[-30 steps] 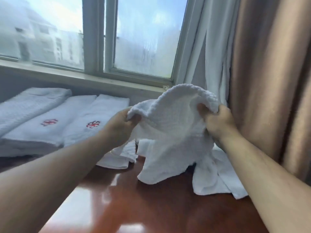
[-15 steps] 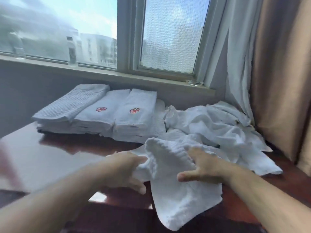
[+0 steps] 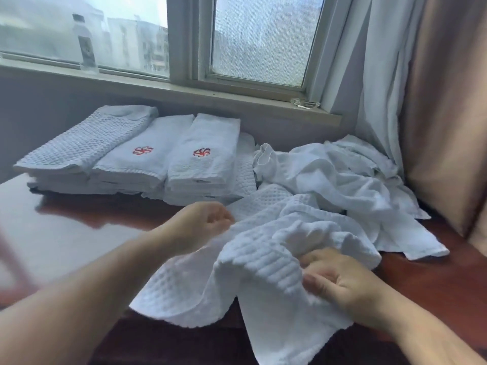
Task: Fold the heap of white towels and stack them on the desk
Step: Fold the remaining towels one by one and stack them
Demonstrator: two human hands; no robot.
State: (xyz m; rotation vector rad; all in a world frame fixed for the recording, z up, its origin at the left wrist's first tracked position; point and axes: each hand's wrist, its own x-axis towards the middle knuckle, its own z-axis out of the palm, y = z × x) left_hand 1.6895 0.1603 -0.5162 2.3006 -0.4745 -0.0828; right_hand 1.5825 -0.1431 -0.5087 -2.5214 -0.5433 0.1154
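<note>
Folded stacks point(image 3: 137, 159) far left on surface point(image 3: 79, 233), below window. Left hand point(image 3: 208, 225) hovers just over left part of towel point(image 3: 263, 280); fingers loosely curled, nothing in them that I can see. Towel lies rumpled between hands, front edge hanging off surface. Waffle cloth: probably light, limp, grippy, not fragile. Best taken at corners or hem. Right hand point(image 3: 340, 283) pinches bunched edge. Heap point(image 3: 342, 185) behind, to right, touching towel.

The glossy red-brown desk point(image 3: 79, 233) carries folded stacks point(image 3: 137, 159) along its back edge, a loose heap point(image 3: 342, 185) touching the stacks' right side, and a rumpled waffle towel point(image 3: 184, 291) spread in front of them.
</note>
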